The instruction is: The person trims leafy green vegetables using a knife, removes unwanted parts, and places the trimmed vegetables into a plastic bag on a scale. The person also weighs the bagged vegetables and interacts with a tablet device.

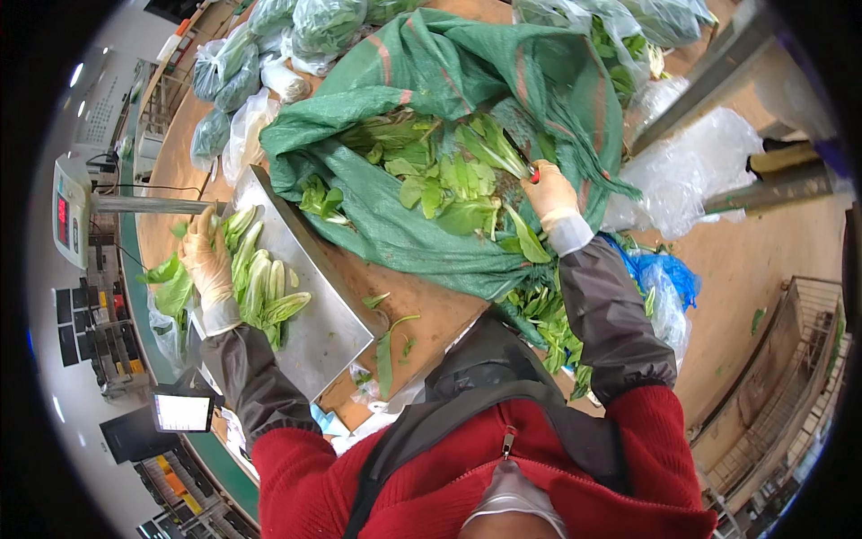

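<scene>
My right hand [549,192], in a pale glove, grips a knife [517,147] with a dark blade and a bit of red at the handle. A leafy green with white stalks [495,148] lies against the blade; whether the fingers also hold it is unclear. Around it, loose leafy greens [417,162] fill an open green woven sack [377,232]. My left hand [205,259], gloved too, is over the far left side of a steel scale plate [330,337], beside a pile of trimmed greens [259,286]. Leaves [174,290] show left of it; its grip on them is hidden.
The scale's display [69,209] stands on a metal post [158,205] at left. Bagged greens [330,27] line the table's back. Clear plastic bags [693,168] and a metal post [700,81] are at right. More greens [555,330] lie under my right forearm. A lit screen [182,412] is lower left.
</scene>
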Motion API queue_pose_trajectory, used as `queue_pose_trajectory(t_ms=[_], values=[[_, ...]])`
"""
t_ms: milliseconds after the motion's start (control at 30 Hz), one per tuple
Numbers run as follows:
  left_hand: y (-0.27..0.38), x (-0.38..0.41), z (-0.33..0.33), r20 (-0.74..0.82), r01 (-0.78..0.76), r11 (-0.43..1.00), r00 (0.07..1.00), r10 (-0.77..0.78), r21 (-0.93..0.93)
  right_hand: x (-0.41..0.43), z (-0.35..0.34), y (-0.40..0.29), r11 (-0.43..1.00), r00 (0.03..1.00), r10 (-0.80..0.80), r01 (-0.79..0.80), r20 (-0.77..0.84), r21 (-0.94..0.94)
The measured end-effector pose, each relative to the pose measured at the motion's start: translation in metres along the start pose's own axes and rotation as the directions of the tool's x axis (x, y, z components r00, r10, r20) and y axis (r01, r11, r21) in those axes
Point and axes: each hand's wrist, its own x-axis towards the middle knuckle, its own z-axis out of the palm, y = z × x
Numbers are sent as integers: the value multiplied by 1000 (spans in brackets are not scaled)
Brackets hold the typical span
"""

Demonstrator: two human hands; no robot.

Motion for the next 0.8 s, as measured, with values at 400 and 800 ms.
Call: queue_pose_trajectory(t_ms=[400, 800], values=[[18, -17, 11, 184, 385, 622, 914, -362, -682, -1, -12, -1, 997, 982, -66, 58, 176, 51], [208, 21, -23, 431, 529, -510, 849, 307, -678, -102, -72, -165, 554, 799, -599, 468, -61, 688]])
